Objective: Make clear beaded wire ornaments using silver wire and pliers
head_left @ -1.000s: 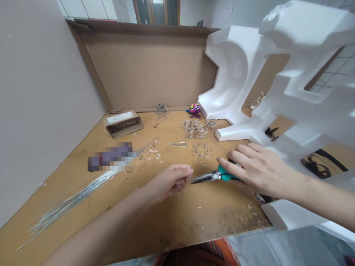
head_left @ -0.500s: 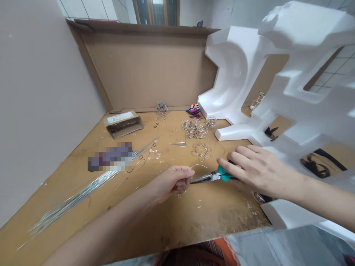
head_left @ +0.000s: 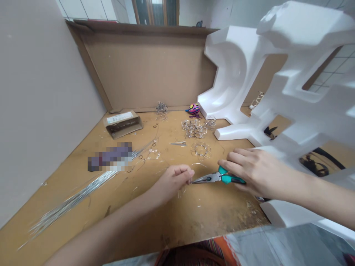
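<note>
My left hand (head_left: 174, 180) is curled shut in a pinch on a small piece of thin wire (head_left: 183, 191) just above the brown tabletop (head_left: 177, 218). My right hand (head_left: 251, 170) grips the teal handles of needle-nose pliers (head_left: 216, 178). The pliers' metal tips point left and reach the wire at my left fingertips. A looped wire flower (head_left: 201, 150) lies flat just beyond the two hands.
A bundle of long straight wires (head_left: 80, 194) lies at the left. A small cardboard box (head_left: 122, 123), more wire flowers (head_left: 195, 128) and a pink-and-blue object (head_left: 193, 109) sit farther back. Large white foam blocks (head_left: 280, 85) stand at the right. Cardboard walls (head_left: 146, 70) close the back and left.
My right hand has closed round the pliers' handles and drawn slightly nearer, so more of the teal handle shows. The left hand has stayed in its pinch, shifting barely.
</note>
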Demonstrator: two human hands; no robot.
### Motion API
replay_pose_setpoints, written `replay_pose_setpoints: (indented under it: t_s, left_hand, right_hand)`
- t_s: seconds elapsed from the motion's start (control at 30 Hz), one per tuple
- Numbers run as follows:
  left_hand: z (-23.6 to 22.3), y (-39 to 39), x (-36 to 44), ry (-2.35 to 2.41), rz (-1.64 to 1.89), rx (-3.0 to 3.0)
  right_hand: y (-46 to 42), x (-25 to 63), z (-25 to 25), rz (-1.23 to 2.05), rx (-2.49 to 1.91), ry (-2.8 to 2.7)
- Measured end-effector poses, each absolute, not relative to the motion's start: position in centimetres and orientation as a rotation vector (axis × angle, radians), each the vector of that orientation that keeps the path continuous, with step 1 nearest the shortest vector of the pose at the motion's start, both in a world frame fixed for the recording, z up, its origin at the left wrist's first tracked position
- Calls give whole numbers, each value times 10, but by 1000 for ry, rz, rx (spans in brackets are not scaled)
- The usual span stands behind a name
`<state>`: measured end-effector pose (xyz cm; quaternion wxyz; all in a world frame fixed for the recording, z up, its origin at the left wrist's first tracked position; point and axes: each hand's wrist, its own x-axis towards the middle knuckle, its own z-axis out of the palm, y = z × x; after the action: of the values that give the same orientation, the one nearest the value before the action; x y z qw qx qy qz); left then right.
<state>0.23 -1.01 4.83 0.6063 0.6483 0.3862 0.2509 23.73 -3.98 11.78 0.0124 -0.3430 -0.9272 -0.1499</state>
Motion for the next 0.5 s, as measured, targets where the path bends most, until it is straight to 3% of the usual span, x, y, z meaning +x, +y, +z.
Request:
replay_pose_setpoints:
  t_s: [0.2,0.27,0.4,0.5]
  left_hand:
    - [50,-18,-2,742,747,2380]
    - [52,-17,-4,703,694,2466]
    - [56,-16,-4,780,683,2200]
    - [54,-16,-2,835,650,1842]
  right_hand:
    - [-39,242,127,918,-1434,-2774]
    - [-37,246,127,1195,-1466,-2654]
    - [-34,248,123,1264,-1486,-2571]
    - [-36,244,121,964,-1454,-2690]
